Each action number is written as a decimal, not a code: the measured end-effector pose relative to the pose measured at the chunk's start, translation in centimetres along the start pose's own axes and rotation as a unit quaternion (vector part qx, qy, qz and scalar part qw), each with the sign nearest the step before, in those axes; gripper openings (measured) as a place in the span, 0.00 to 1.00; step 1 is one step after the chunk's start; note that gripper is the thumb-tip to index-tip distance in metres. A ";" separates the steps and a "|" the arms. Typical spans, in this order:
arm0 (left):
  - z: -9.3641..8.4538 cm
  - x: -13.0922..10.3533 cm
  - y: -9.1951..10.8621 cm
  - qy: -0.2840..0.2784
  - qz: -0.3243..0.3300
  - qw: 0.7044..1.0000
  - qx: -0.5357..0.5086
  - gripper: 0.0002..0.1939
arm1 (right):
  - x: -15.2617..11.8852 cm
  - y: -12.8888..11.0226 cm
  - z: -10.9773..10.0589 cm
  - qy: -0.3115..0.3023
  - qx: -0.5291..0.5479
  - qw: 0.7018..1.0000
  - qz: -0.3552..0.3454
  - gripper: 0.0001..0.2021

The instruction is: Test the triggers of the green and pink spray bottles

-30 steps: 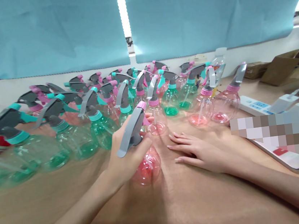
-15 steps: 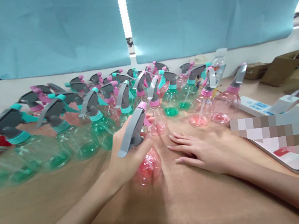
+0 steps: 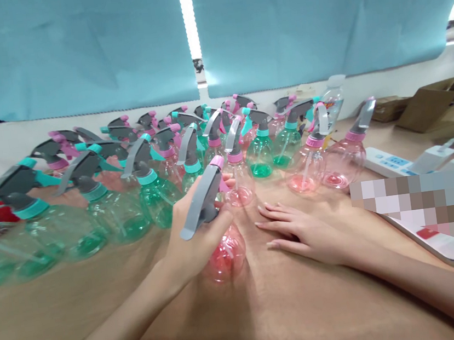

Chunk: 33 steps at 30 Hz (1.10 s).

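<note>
My left hand is wrapped round the neck of a pink spray bottle with a grey trigger head and pink nozzle. That bottle stands on the brown table, and my fingers hide its collar. To its right my right hand lies flat on the tabletop, fingers stretched out, holding nothing. Just beyond the held one is another pink spray bottle, upright. A green spray bottle with a turquoise collar stands left of my left hand.
Several more green and pink spray bottles crowd the left side and back. A clear plastic bottle stands behind them. At right are a white power strip, a phone on a cable, and a cardboard box.
</note>
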<state>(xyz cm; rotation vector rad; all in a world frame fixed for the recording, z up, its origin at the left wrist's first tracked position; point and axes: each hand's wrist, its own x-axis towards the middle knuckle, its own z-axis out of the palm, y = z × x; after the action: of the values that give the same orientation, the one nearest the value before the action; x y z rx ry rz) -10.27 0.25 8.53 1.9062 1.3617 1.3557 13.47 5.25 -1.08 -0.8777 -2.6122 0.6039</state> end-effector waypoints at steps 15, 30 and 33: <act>-0.1 0.4 0.9 -0.011 -0.003 1.000 0.024 0.05 | 0.0 0.0 0.1 0.002 0.003 1.000 0.002 0.26; -0.1 0.1 0.6 -0.013 -0.037 0.999 -0.026 0.03 | 0.0 -0.1 -0.1 -0.010 -0.017 1.000 0.004 0.27; -0.1 0.2 0.6 -0.012 -0.020 0.999 -0.026 0.03 | 0.0 -0.1 0.0 -0.012 -0.023 1.000 0.004 0.27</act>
<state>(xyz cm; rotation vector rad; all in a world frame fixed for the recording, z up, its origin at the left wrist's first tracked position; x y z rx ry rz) -10.12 0.12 9.12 1.8451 1.3333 1.3331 13.43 5.18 -0.99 -0.9018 -2.6548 0.5605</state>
